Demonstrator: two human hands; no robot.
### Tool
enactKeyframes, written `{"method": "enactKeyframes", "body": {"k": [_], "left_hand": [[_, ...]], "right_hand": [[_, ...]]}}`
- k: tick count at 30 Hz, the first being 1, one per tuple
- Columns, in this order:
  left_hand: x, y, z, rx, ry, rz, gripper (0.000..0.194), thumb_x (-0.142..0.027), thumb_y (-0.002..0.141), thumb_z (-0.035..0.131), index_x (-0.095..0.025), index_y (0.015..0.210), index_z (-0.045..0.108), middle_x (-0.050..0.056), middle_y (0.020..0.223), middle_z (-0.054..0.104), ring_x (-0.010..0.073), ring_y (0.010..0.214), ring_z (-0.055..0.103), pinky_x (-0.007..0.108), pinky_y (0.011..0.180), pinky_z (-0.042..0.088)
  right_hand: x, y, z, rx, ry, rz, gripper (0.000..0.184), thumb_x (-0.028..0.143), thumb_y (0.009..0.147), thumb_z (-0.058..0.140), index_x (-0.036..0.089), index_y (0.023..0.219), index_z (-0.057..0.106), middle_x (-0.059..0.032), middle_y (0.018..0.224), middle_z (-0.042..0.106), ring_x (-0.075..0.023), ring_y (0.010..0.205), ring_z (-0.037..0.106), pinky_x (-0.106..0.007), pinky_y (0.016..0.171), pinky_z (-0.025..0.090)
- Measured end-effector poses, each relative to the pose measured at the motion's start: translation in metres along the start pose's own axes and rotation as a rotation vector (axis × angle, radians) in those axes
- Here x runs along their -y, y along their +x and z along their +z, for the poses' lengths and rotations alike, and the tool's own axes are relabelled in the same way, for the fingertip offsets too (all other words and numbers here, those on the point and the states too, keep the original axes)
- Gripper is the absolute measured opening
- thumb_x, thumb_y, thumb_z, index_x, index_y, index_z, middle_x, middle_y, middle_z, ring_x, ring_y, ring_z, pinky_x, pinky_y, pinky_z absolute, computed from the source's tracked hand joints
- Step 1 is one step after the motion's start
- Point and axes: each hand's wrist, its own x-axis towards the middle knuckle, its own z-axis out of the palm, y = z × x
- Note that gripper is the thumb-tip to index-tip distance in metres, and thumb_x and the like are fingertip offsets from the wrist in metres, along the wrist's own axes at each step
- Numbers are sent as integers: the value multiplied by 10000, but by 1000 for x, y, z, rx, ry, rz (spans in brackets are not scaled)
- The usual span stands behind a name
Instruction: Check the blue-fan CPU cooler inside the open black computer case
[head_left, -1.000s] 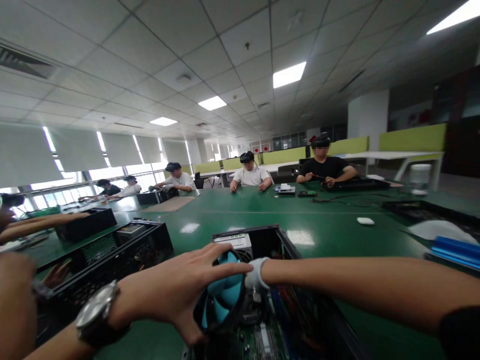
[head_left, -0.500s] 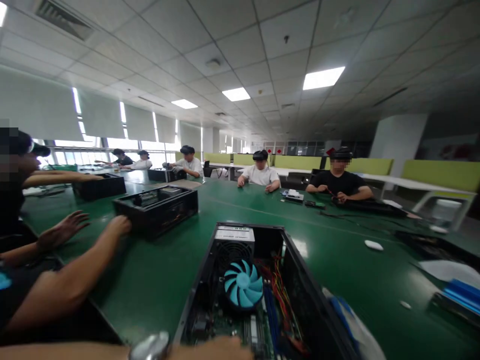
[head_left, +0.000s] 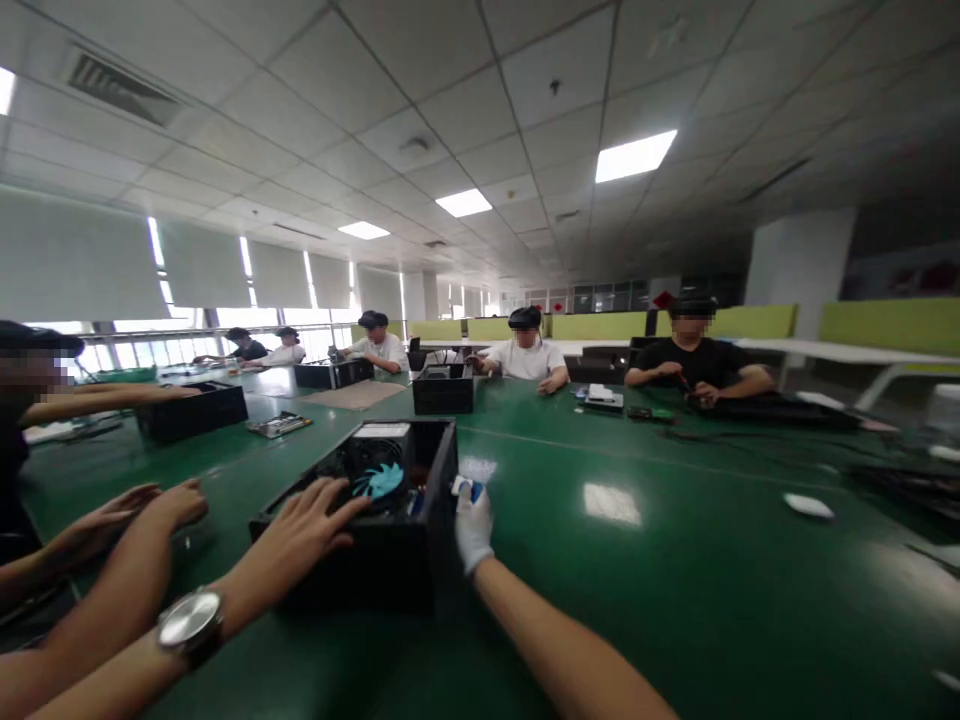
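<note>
A black open computer case rests on the green table in front of me, with a turquoise fan inside. My left hand, bare and with a silver watch on the wrist, lies over the case's near top edge, fingers spread. Against the right outer side of the case is my right hand, in a white glove. A blue-and-white patch shows at its fingertips; whether that is glove or a held thing, I cannot make out. Its finger pose is unclear.
A co-worker's hands are at the left. Another computer case stands across the green table, near a person in white. A flat metal part lies left of centre, a white object at right.
My case now sits farther away and turned. My left hand has come up onto its top edge. The co-worker's case has gone from the left, and a case now stands before the person in white.
</note>
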Motion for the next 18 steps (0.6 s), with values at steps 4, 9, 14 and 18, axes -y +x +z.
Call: {"method": "enactKeyframes", "body": {"k": [4,9,14,18], "left_hand": [[-39,34,37,-249,-38,-151,551,-127,978,445,-212,1521,408,175,1604,314,356,1483,319,574,1127,394],[-166,49,87,-145,-312,242,715,-42,872,459,-308,1532,387,69,1622,341,266,1466,364,464,1137,449],[-216,71,151,-168,-470,493,737,-67,805,566,-309,1490,445,93,1556,466,301,1368,497,454,1035,539],[-218,76,181,-141,-494,602,589,-235,885,700,-372,1428,517,53,1445,601,279,1268,599,393,1014,552]], "right_hand": [[-18,17,8,68,-104,-13,443,350,1014,349,75,1213,634,-251,1170,709,-341,1080,692,-463,932,522],[-85,-16,-73,297,-334,-286,394,290,787,655,167,1159,690,-162,1106,756,-327,992,711,-419,906,528],[-140,-38,-197,241,-627,-480,299,327,861,561,188,1108,656,-118,914,749,-264,808,697,-346,746,526],[-166,-45,-239,164,-820,-610,350,374,834,624,236,1153,599,-55,877,748,-212,720,681,-279,687,507]]}}
